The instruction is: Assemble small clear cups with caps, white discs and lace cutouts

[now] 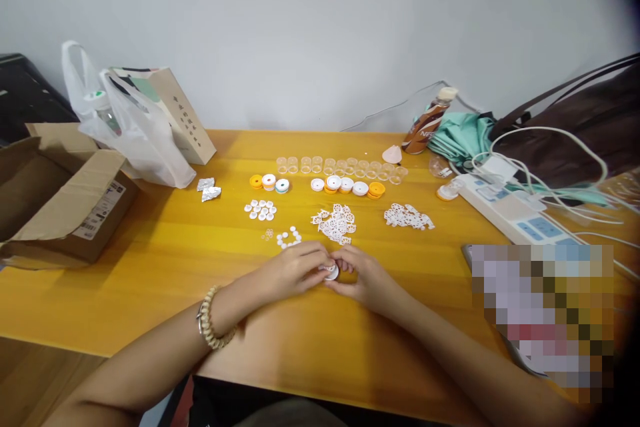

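Note:
A small white round plastic piece (332, 273) is held between my two hands just above the table's middle. My left hand (299, 269), with a beaded bracelet on the wrist, is closed on its left side. The curled fingers of my right hand (364, 275) grip it from the right. Fingers cover part of the piece. Just beyond lie a pile of white openwork plastic parts (338, 223), white discs (290, 237) and tiny clear rings (268, 234). Farther back are white caps (261, 210), white-and-orange round lids (346, 184) and a row of clear cups (341, 167).
An open cardboard box (70, 207) and a white plastic bag (145, 140) stand at left, with foil scraps (210, 192) nearby. At right are a power strip (520, 213) with cables, a drink bottle (427, 125), another white parts pile (407, 215) and a pixelated flat object (540, 313).

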